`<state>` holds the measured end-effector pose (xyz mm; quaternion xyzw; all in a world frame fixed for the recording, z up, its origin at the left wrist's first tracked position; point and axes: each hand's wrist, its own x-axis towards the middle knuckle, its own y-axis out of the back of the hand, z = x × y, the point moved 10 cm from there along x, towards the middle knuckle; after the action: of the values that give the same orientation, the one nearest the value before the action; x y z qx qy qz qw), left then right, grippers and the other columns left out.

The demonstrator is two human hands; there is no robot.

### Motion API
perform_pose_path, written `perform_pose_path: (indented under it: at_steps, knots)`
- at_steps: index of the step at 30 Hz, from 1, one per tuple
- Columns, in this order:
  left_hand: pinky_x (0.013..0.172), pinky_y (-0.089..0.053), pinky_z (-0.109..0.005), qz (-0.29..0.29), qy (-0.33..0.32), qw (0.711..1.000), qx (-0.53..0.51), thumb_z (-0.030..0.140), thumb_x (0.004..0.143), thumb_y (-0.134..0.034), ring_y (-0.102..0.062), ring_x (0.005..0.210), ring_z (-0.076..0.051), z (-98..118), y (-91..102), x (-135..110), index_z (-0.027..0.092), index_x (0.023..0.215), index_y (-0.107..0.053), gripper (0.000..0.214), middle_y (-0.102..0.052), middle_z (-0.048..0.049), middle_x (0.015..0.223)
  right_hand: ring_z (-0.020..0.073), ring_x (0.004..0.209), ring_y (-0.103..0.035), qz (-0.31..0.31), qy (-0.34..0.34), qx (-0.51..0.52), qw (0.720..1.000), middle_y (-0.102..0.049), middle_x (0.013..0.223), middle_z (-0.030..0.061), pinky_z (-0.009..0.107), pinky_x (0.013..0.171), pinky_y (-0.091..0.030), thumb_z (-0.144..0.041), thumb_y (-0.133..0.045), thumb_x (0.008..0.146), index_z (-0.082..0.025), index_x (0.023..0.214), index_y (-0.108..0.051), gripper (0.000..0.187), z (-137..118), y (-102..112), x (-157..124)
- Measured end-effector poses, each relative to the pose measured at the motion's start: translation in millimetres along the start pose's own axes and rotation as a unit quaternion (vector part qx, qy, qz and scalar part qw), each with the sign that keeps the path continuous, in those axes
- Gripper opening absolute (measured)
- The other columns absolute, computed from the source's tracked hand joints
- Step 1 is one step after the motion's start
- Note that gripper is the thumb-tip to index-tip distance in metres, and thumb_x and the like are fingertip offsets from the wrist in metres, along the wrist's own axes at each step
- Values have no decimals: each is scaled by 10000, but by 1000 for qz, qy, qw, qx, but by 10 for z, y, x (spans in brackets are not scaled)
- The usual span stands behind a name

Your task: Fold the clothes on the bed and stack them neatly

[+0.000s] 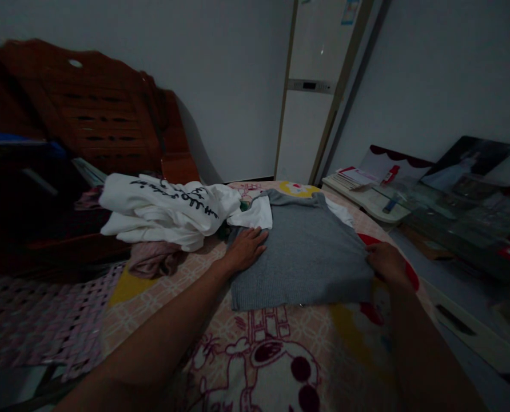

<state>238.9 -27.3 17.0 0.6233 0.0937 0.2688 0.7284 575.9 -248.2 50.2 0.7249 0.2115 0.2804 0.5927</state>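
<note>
A grey knitted top (302,252) with white sleeves lies flat on a pink patterned bedspread (259,355). My left hand (246,247) rests flat on the top's left edge with its fingers stretched out. At the top's right edge, my right hand (386,263) pinches the grey fabric, fingers closed on it.
A heap of white clothes with black lettering (164,209) and a pinkish garment (154,257) lie to the left. A wooden headboard (92,109) stands behind. A tall white air conditioner (310,91) fills the corner. Books and framed pictures (430,183) are on the right.
</note>
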Motion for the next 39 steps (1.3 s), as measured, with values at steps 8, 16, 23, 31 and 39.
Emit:
perform_pose_path:
  at_steps: [8,16,23,31,39]
  knots:
    - [1169,-302,-478,-7,0,1000,17,388,994,-378,-394,1411,-299,16,4,0,193,1455,-474,509,-421,-135,1535,224,850,-692,37,272,184,944,-741,950,114,333,805,-516,-232,-579,873,-157,986,-749,218,-1475,358,-599]
    - [1162,-332,-481,20,2,999,-25,341,964,-431,-432,1389,-292,-11,49,-18,184,1413,-519,484,-468,-142,1499,203,986,-616,-127,614,203,752,-678,1086,81,315,855,-487,-333,-701,858,-189,1155,-647,334,-2699,93,-2112]
    - [1126,-396,-441,95,43,992,-76,289,916,-496,-515,1306,-257,-207,189,-33,186,1332,-563,434,-573,-129,1390,210,915,-555,-61,641,43,764,-636,986,79,331,808,-471,-97,-565,881,-162,971,-614,122,-2842,-14,-2412]
    - [978,-495,-400,118,232,965,43,198,929,-452,-615,1125,-274,-683,532,-250,153,1264,-590,365,-643,-150,1214,187,828,-537,-38,603,82,793,-628,902,68,298,709,-432,-100,-540,900,-168,883,-617,104,-2846,-126,-2284]
    - [1048,-451,-391,113,282,952,-25,290,889,-598,-593,1217,-273,-953,418,-316,183,1372,-505,504,-637,-134,1310,194,838,-551,-40,589,108,800,-636,906,80,302,719,-439,-122,-524,922,-176,893,-635,126,-2880,-171,-2253]
